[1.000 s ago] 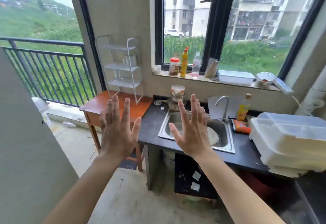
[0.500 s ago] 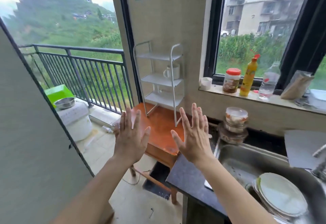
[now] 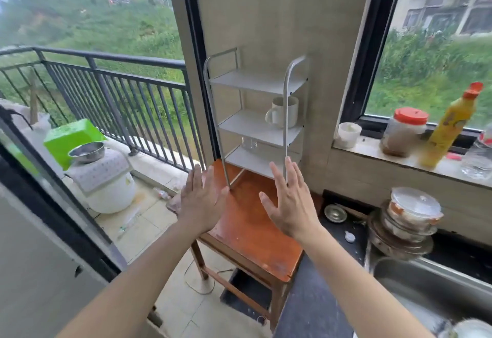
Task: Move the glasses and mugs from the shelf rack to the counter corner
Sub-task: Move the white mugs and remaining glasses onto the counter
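A white three-tier shelf rack [image 3: 255, 82] stands on a small orange-brown wooden table [image 3: 253, 228] against the wall. A cream mug [image 3: 278, 113] sits on the middle tier, handle to the left. A clear glass [image 3: 249, 143] stands on the bottom tier, partly hidden under the middle shelf. My left hand [image 3: 199, 201] and my right hand [image 3: 288, 201] are raised side by side, palms forward, fingers spread, just in front of the rack's base. Both hold nothing. The dark counter [image 3: 314, 297] lies to the right of the table.
Stacked lidded containers [image 3: 407, 220] and a small metal dish [image 3: 335, 213] sit on the counter by the steel sink [image 3: 426, 287]. The sill holds a white cup [image 3: 348, 134], a red-lidded jar [image 3: 404, 132] and a yellow bottle [image 3: 450, 127]. A balcony railing [image 3: 106, 90] and white pot [image 3: 111, 191] are at left.
The view has moved closer and to the left, so the rack and table now fill the centre. Both open hands have come nearer the rack's base.
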The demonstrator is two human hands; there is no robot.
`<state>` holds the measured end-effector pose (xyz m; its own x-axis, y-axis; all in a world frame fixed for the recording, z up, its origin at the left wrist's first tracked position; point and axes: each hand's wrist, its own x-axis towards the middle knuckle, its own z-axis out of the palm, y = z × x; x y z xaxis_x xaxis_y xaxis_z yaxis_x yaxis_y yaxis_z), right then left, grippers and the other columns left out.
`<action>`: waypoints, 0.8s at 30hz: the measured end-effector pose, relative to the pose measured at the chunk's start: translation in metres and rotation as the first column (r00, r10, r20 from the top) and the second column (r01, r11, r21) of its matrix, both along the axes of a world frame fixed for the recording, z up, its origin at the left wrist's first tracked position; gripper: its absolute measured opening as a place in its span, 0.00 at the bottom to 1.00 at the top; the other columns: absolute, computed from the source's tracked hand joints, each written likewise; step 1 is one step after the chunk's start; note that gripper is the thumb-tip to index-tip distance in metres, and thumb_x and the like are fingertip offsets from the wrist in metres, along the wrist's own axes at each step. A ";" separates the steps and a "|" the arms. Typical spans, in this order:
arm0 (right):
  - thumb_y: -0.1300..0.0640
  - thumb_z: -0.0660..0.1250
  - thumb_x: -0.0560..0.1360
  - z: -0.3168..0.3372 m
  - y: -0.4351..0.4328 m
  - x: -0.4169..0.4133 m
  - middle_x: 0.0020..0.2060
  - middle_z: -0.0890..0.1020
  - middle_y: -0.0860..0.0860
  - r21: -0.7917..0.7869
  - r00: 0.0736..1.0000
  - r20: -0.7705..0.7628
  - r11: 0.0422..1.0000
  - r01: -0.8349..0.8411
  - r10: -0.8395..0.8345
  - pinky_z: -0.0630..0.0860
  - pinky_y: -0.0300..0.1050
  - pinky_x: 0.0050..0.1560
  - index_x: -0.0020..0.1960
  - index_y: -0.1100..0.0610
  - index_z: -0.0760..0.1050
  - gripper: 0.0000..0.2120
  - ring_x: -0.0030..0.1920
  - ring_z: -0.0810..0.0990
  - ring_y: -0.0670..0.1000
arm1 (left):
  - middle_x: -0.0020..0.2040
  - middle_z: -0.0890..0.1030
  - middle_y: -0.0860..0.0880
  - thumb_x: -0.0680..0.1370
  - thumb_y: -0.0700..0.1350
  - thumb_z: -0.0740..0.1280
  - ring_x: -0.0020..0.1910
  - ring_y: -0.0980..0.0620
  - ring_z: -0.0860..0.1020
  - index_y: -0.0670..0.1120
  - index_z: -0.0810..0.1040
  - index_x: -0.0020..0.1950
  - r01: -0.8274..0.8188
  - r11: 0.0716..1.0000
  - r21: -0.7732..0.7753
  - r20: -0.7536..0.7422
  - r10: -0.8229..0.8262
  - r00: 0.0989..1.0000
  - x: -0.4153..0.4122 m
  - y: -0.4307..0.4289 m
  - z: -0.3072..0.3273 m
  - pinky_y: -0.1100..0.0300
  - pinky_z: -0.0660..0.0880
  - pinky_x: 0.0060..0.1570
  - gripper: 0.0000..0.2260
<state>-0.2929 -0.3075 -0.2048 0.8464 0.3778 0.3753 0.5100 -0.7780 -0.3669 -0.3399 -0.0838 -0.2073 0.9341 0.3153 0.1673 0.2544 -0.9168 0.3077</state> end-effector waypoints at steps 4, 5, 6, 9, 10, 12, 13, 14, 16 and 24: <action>0.42 0.60 0.80 -0.002 0.034 0.040 0.80 0.50 0.58 0.018 1.000 0.000 0.999 0.029 -0.029 0.61 0.57 0.75 0.81 0.50 0.52 0.34 0.80 0.49 0.59 | 0.82 0.43 0.43 0.82 0.63 0.49 0.80 0.45 0.40 0.48 0.45 0.82 0.117 0.991 -0.063 -0.066 -0.121 0.990 0.078 0.034 -0.036 0.45 0.43 0.78 0.34; 0.43 0.62 0.80 -0.002 0.042 0.050 0.80 0.51 0.57 0.029 0.999 0.007 0.999 0.043 -0.043 0.62 0.57 0.75 0.80 0.51 0.53 0.34 0.80 0.51 0.59 | 0.82 0.43 0.42 0.82 0.63 0.49 0.80 0.45 0.39 0.46 0.45 0.82 0.158 0.986 -0.062 -0.084 -0.163 0.983 0.097 0.041 -0.046 0.45 0.43 0.78 0.34; 0.45 0.63 0.79 -0.002 0.051 0.061 0.80 0.52 0.57 0.045 0.998 0.007 0.997 0.069 -0.069 0.63 0.56 0.74 0.80 0.52 0.54 0.34 0.79 0.52 0.59 | 0.82 0.44 0.42 0.82 0.63 0.49 0.80 0.45 0.40 0.46 0.45 0.82 0.200 0.978 -0.057 -0.102 -0.205 0.973 0.115 0.047 -0.056 0.45 0.43 0.78 0.34; 0.48 0.65 0.79 -0.003 0.076 0.087 0.80 0.53 0.55 0.100 0.985 -0.058 0.981 0.165 -0.160 0.64 0.53 0.74 0.80 0.54 0.55 0.34 0.79 0.54 0.56 | 0.82 0.45 0.41 0.82 0.62 0.52 0.80 0.42 0.42 0.46 0.47 0.82 0.285 0.953 -0.108 -0.130 -0.297 0.946 0.158 0.062 -0.081 0.45 0.45 0.78 0.34; 0.48 0.65 0.79 -0.004 0.084 0.095 0.80 0.53 0.55 0.100 0.981 -0.075 0.977 0.187 -0.180 0.63 0.51 0.74 0.80 0.54 0.55 0.34 0.79 0.53 0.55 | 0.82 0.45 0.41 0.82 0.62 0.52 0.80 0.41 0.43 0.47 0.48 0.82 0.313 0.942 -0.120 -0.134 -0.328 0.935 0.170 0.066 -0.087 0.44 0.48 0.77 0.34; 0.49 0.65 0.79 -0.005 0.096 0.110 0.80 0.53 0.53 0.094 0.971 -0.096 0.969 0.229 -0.220 0.60 0.47 0.73 0.80 0.53 0.54 0.34 0.79 0.53 0.54 | 0.82 0.45 0.41 0.82 0.63 0.52 0.81 0.42 0.44 0.48 0.48 0.82 0.378 0.918 -0.116 -0.165 -0.393 0.905 0.194 0.072 -0.096 0.42 0.51 0.76 0.33; 0.49 0.65 0.79 -0.005 0.101 0.117 0.80 0.53 0.53 0.115 0.963 -0.117 0.960 0.256 -0.243 0.58 0.45 0.73 0.80 0.52 0.54 0.34 0.79 0.53 0.53 | 0.82 0.45 0.42 0.82 0.63 0.52 0.81 0.42 0.43 0.48 0.48 0.82 0.406 0.907 -0.114 -0.187 -0.421 0.887 0.207 0.074 -0.100 0.41 0.52 0.75 0.33; 0.49 0.65 0.79 -0.004 0.107 0.123 0.80 0.54 0.52 0.156 0.953 -0.147 0.945 0.288 -0.266 0.57 0.43 0.72 0.80 0.52 0.55 0.33 0.79 0.53 0.52 | 0.82 0.45 0.42 0.82 0.63 0.51 0.81 0.42 0.43 0.48 0.48 0.82 0.430 0.895 -0.114 -0.209 -0.445 0.871 0.219 0.077 -0.103 0.40 0.52 0.75 0.33; 0.50 0.66 0.79 -0.002 0.118 0.137 0.78 0.58 0.52 0.268 0.932 -0.210 0.900 0.345 -0.295 0.59 0.43 0.73 0.79 0.52 0.57 0.32 0.78 0.57 0.51 | 0.82 0.45 0.42 0.82 0.63 0.51 0.81 0.43 0.42 0.47 0.48 0.82 0.476 0.873 -0.107 -0.247 -0.487 0.837 0.240 0.082 -0.108 0.41 0.52 0.75 0.33; 0.50 0.66 0.77 0.024 0.148 0.219 0.68 0.69 0.46 0.577 0.843 -0.458 0.626 0.524 -0.283 0.70 0.42 0.60 0.75 0.52 0.61 0.29 0.65 0.70 0.48 | 0.82 0.51 0.46 0.83 0.59 0.51 0.80 0.45 0.47 0.46 0.55 0.80 0.504 0.850 -0.152 -0.335 -0.525 0.783 0.278 0.109 -0.124 0.40 0.55 0.73 0.29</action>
<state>-0.0741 -0.1594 -0.1812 0.9576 -0.2756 0.0839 -0.0236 -0.3652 -0.9306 -0.0618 0.0256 -0.3317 0.9512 -0.2303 -0.2055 -0.1511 -0.9280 0.3406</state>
